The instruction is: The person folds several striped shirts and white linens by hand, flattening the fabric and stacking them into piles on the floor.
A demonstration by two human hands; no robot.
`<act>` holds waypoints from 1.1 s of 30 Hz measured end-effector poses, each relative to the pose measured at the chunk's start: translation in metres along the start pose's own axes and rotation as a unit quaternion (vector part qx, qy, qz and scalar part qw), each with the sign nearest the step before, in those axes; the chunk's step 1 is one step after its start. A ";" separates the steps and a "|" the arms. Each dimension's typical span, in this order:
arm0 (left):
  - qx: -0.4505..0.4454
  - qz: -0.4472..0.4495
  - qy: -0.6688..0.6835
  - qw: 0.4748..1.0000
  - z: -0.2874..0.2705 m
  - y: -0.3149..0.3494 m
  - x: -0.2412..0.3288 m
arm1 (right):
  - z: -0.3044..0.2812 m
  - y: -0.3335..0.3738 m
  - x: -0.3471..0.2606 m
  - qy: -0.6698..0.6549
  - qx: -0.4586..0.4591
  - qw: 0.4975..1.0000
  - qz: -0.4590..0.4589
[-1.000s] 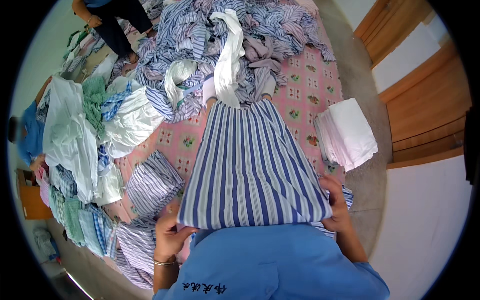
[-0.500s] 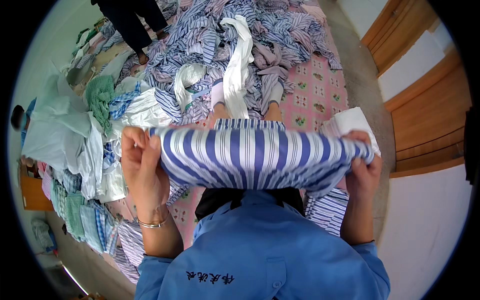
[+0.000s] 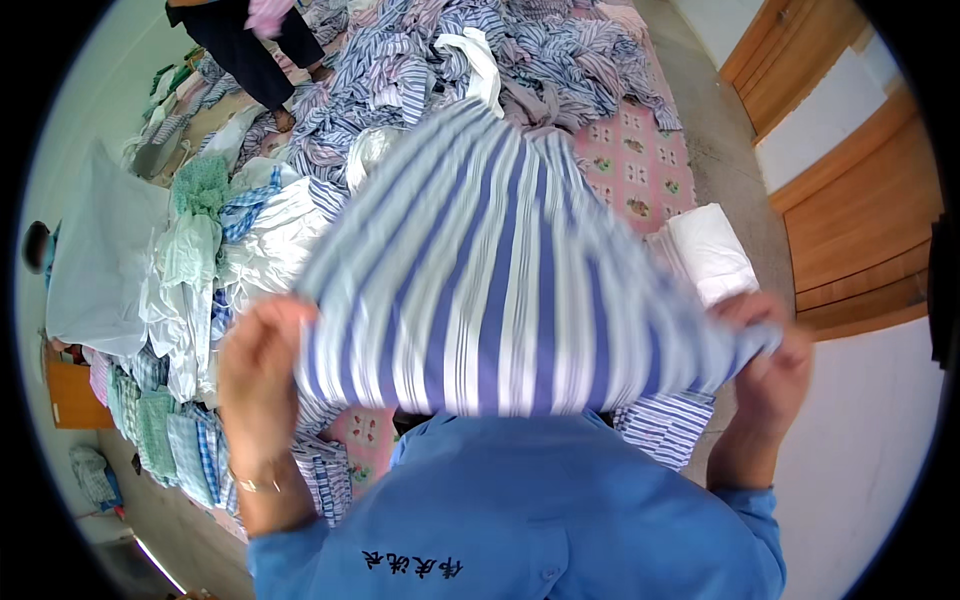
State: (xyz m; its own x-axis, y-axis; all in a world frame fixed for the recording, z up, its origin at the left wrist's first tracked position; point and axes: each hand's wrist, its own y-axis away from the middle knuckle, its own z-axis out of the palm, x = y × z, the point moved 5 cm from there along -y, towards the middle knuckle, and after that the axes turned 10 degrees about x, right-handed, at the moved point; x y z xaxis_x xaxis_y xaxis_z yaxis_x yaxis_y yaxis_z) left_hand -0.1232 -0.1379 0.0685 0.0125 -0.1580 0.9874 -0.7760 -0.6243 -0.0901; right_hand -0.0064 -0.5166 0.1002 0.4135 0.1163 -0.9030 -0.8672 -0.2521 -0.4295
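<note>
A blue-and-white striped cloth (image 3: 490, 290) is stretched between my two hands in front of my body. Its far part flares forward and is blurred by motion; I cannot tell what kind of garment or linen it is. My left hand (image 3: 262, 350) pinches the near left corner, fingers closed. At the near right corner my right hand (image 3: 770, 350) grips a bunched end, also closed and somewhat smeared. Folded striped cloth (image 3: 665, 428) lies by my right side, partly under the held cloth's edge.
A large heap of striped cloths (image 3: 370, 100) covers the floor ahead, on a pink patterned mat (image 3: 625, 170). White folded cloth (image 3: 705, 255) sits at right. Folded checked and green cloths (image 3: 160, 430) line the left. Another person's dark-trousered legs (image 3: 240, 60) stand at far left. Wooden doors (image 3: 860, 240) flank the right.
The cloth has swung open from a narrow band into a wide sheet spreading forward. My hands have moved slightly apart and nearer to me. Something pink now shows near the other person.
</note>
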 end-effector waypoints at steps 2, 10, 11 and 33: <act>-0.063 -0.121 -0.019 0.991 -0.010 0.048 -0.034 | 0.008 0.031 0.015 -0.033 -0.096 0.989 0.110; -0.231 -0.190 -0.100 0.949 -0.009 0.110 -0.077 | 0.000 0.082 0.068 -0.002 -0.133 0.942 0.308; -0.221 -0.145 -0.119 0.957 -0.010 0.109 -0.074 | 0.001 0.078 0.067 -0.001 -0.132 0.942 0.308; -0.076 0.377 -0.288 0.877 -0.032 0.132 0.007 | -0.001 0.052 0.041 -0.088 -0.195 0.966 0.143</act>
State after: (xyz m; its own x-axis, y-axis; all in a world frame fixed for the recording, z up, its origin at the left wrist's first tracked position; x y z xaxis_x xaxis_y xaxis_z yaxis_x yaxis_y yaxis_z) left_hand -0.2459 -0.1965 0.0674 -0.2586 -0.8695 0.4208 -0.7750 -0.0733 -0.6277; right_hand -0.0342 -0.5259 0.0411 0.0882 0.1413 -0.9860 -0.7540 -0.6373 -0.1588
